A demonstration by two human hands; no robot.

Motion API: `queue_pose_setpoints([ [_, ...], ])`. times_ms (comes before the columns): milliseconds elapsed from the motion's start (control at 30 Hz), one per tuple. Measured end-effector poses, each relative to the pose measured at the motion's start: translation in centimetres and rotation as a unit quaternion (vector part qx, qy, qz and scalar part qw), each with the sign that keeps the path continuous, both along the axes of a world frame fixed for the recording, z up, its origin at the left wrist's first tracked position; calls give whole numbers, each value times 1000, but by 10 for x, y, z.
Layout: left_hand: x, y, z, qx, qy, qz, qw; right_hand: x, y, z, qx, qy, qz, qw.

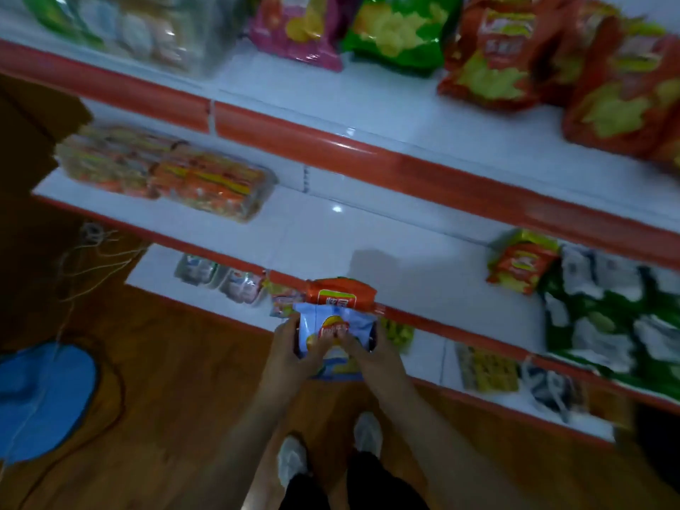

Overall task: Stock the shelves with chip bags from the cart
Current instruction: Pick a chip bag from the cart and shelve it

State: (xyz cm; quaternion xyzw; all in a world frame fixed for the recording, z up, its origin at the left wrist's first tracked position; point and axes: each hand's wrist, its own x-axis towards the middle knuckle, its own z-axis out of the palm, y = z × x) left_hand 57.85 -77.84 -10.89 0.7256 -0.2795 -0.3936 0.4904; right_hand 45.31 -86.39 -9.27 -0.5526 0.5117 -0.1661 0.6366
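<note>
Both my hands hold a stack of chip bags in front of the middle shelf's (368, 233) red front edge. A light blue chip bag (333, 327) lies on top, and an orange chip bag (340, 290) sticks out behind it. My left hand (290, 344) grips the blue bag's left side. My right hand (371, 347) grips its right side, thumb on the bag's face. More of the stack is hidden under my hands. No cart is in view.
Red, green and pink chip bags (401, 27) stand on the upper shelf. Green bags (603, 325) and an orange bag (522, 263) fill the middle shelf's right. Noodle packs (165, 174) lie at its left. A blue mat (44, 395) and cords lie on the wooden floor.
</note>
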Motion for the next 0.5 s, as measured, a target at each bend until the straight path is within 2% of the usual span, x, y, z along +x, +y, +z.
queue_pose_setpoints([
  [67, -15, -23, -21, 2, -27, -51, 998, -24, -12, -5, 3, 8, -51, 999],
  [233, -87, -77, -37, 16, 58, -157, 986, -99, -45, -18, -17, 39, -162, 986],
  [500, -179, -147, -55, 29, 29, -213, 976, -208, -100, -47, -12, 46, -217, 975],
])
